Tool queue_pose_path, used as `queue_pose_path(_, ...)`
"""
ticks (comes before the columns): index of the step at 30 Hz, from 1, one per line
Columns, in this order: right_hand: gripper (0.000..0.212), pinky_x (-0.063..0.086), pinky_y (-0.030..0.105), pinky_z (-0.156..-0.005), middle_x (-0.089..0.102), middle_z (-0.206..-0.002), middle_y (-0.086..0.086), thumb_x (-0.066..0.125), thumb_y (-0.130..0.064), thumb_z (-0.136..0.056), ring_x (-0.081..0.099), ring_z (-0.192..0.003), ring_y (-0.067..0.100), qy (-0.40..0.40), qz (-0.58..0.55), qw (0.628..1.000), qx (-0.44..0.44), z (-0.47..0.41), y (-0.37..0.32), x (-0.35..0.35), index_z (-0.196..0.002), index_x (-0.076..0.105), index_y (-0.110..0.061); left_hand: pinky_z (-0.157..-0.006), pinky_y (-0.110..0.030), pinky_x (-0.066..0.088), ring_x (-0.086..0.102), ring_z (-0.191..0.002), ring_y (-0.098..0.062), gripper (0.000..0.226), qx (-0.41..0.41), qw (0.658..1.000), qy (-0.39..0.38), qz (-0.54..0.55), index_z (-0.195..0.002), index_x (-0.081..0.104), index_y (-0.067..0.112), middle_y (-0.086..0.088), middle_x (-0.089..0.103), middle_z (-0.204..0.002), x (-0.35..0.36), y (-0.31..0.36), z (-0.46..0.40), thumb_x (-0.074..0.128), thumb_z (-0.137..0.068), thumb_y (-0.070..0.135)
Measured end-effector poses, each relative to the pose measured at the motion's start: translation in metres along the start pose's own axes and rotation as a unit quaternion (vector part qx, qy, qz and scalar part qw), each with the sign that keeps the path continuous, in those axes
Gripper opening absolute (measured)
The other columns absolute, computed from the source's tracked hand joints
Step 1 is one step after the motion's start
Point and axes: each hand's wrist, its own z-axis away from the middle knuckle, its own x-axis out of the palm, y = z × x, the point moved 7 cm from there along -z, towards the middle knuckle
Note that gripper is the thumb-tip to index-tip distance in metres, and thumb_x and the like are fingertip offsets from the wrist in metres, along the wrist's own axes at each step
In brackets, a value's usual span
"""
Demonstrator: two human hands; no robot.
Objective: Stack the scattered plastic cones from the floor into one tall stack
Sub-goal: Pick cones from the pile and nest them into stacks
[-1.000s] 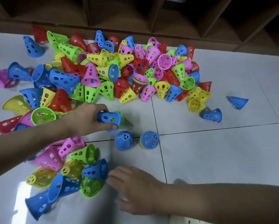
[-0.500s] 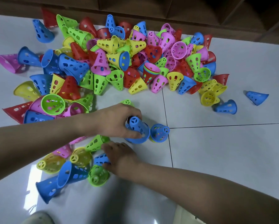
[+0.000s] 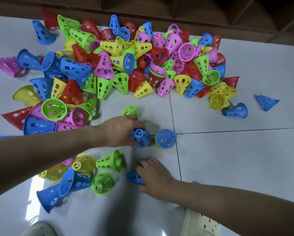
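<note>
Presently, the left hand [image 3: 120,132] grips an upright blue cone [image 3: 139,137] on the white tiled floor [image 3: 236,159], fingers curled round its sides; half a second ago that cone was tilted in the same grip, and it now stands straight. Just to its right stands a multicoloured stack [image 3: 165,138] topped in blue, apart from the held cone by a narrow gap. The right hand [image 3: 154,176] has shifted rightward away from the near cluster and holds a second blue cone [image 3: 134,178] lying on its side, fingers curled over it; earlier it lay among the green and yellow pieces. A green cone [image 3: 131,110] stands just behind the left hand. The main pile [image 3: 125,62] of red, yellow, pink, green and blue cones lies farther back against a brown wooden shelf unit [image 3: 177,12], unchanged. Two stray blue cones [image 3: 236,110] lie well to the right. The left forearm crosses over the near-left cluster [image 3: 85,174], hiding part of it. A perforated cream object [image 3: 200,223] shows at the bottom edge, partly covered by the right forearm.
</note>
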Motion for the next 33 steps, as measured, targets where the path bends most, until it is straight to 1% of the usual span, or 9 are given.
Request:
queue_pose_path(4,0.043,0.043,0.038,-0.090,0.057,-0.091,-0.009,0.064,-0.055,-0.075,0.051,-0.092,0.016,0.068,-0.113,0.991,0.000,0.026,0.009,-0.030,-0.102,0.059,-0.021,-0.077,-0.022,0.043,0.052,-0.089,-0.011,0.059,-0.008,1.000,-0.001,0.014,-0.135,0.054,0.026,0.006,0.056,-0.116,0.006,-0.014,0.005,0.077,-0.084,0.042)
queue_pose_path(8,0.041,0.036,0.029,-0.093,0.059,-0.098,-0.013,0.073,-0.048,-0.078,0.052,-0.100,0.012,0.228,-0.179,0.957,0.019,0.056,0.027,-0.093,-0.110,0.059,-0.027,-0.075,-0.016,0.041,0.056,-0.088,-0.010,0.052,-0.023,0.999,0.005,0.024,-0.132,0.054,0.021,0.007,0.058,-0.110,0.012,-0.031,0.019,0.073,-0.086,0.037)
queue_pose_path(11,0.046,0.034,0.021,-0.099,0.053,-0.117,-0.029,0.073,-0.043,-0.080,0.046,-0.113,-0.002,0.307,-0.238,0.918,0.081,0.071,0.058,-0.125,-0.122,0.058,-0.031,-0.072,-0.007,0.039,0.057,-0.089,-0.006,0.043,-0.029,0.998,-0.047,0.021,-0.124,0.057,0.022,0.011,0.056,-0.107,0.027,-0.042,0.041,0.070,-0.084,0.032)
queue_pose_path(13,0.049,0.032,0.013,-0.099,0.051,-0.123,-0.031,0.072,-0.039,-0.081,0.045,-0.116,-0.003,0.329,-0.260,0.899,0.128,0.075,0.079,-0.132,-0.128,0.057,-0.029,-0.081,-0.016,0.047,0.057,-0.094,-0.005,0.052,-0.031,0.994,-0.105,0.026,-0.127,0.055,0.026,0.013,0.055,-0.112,0.042,-0.045,0.057,0.072,-0.082,0.047)
queue_pose_path(17,0.051,0.035,0.008,-0.096,0.056,-0.123,-0.026,0.076,-0.027,-0.085,0.049,-0.118,0.003,0.282,-0.318,0.882,0.202,0.070,0.110,-0.116,-0.130,0.052,-0.032,-0.096,-0.027,0.048,0.054,-0.110,-0.009,0.097,-0.040,0.979,-0.194,-0.054,-0.139,0.044,0.034,0.013,0.054,-0.123,0.075,-0.048,0.083,0.060,-0.061,0.090)
queue_pose_path(23,0.038,0.035,0.001,-0.088,0.062,-0.114,-0.023,0.075,-0.018,-0.087,0.051,-0.111,-0.014,0.216,-0.336,0.891,0.213,0.062,0.118,-0.092,-0.118,0.056,-0.028,-0.096,-0.028,0.045,0.056,-0.112,-0.013,0.075,-0.016,0.986,-0.141,-0.082,-0.141,0.043,0.033,0.011,0.058,-0.125,0.108,-0.045,0.084,0.061,-0.078,0.069)
queue_pose_path(27,0.038,0.032,-0.002,-0.086,0.058,-0.112,-0.026,0.073,-0.021,-0.088,0.046,-0.107,-0.021,0.210,-0.317,0.898,0.219,0.062,0.119,-0.089,-0.118,0.053,-0.032,-0.074,-0.028,0.040,0.053,-0.085,-0.015,0.053,-0.036,0.988,-0.130,-0.069,-0.105,0.039,0.030,0.007,0.056,-0.092,0.101,-0.045,0.079,0.049,-0.085,0.077)
queue_pose_path(30,0.041,0.034,0.004,-0.092,0.055,-0.118,-0.021,0.072,-0.025,-0.088,0.048,-0.113,-0.009,0.223,-0.290,0.907,0.210,0.062,0.114,-0.089,-0.123,0.052,-0.030,-0.067,-0.028,0.042,0.053,-0.072,-0.011,0.065,-0.022,0.996,-0.064,-0.058,-0.102,0.032,0.033,0.008,0.054,-0.080,0.071,-0.042,0.074,0.019,-0.078,0.092)
queue_pose_path(33,0.044,0.035,0.007,-0.094,0.054,-0.121,-0.016,0.072,-0.023,-0.086,0.049,-0.114,-0.002,0.229,-0.281,0.913,0.190,0.060,0.107,-0.090,-0.125,0.052,-0.026,-0.068,-0.023,0.047,0.056,-0.073,0.001,0.059,-0.010,0.998,0.036,0.049,-0.117,0.046,0.029,0.014,0.059,-0.087,0.032,-0.038,0.073,0.031,-0.091,0.079)
